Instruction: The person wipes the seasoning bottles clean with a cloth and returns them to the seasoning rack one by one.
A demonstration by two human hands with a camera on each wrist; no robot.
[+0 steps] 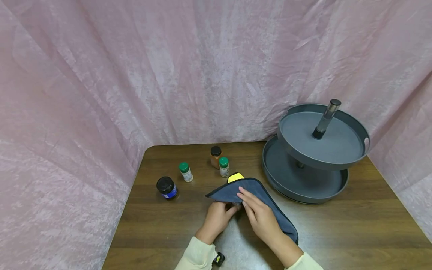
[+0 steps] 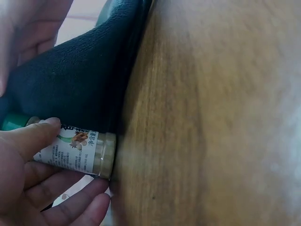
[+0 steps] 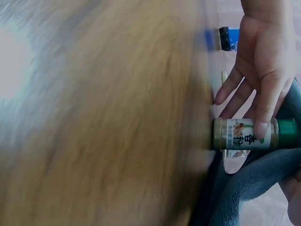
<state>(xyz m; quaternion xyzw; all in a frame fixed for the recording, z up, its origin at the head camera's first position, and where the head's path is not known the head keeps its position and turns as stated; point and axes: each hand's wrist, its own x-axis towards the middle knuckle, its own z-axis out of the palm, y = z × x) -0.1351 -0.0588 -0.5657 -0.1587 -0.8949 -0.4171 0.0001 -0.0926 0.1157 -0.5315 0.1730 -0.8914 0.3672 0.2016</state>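
Jar [image 1: 167, 188]: upright on the table [image 1: 162, 228], black lid up, blue label; dark walls hide its contents.
Green-capped bottle [image 1: 186, 172]: upright, right of the jar; white label.
Orange-brown bottle [image 1: 216, 157]: black cap up; orange-brown contents show through the wall.
Left hand [image 1: 216, 219]: holds the seasoning bottle [image 2: 75, 150], thumb on its label, fingers on the opposite side.
Second green-capped bottle [image 1: 224, 167]: upright, just beside the orange-brown bottle.
Seasoning bottle position: at the left part of the cloth [image 1: 258, 189], mostly covered from above; tan contents, probably powder, show at the clear base.
Seasoning bottle axis: long axis upright; green cap points up against the cloth, base points down to the table.
Yellow item [image 1: 235, 177]: just behind the cloth, partly hidden.
Right hand [image 1: 263, 219]: fingers nearly straight, close together, resting on the cloth.
Tiered tray [image 1: 303, 131]: two round grey tiers; central post, tilted in view.
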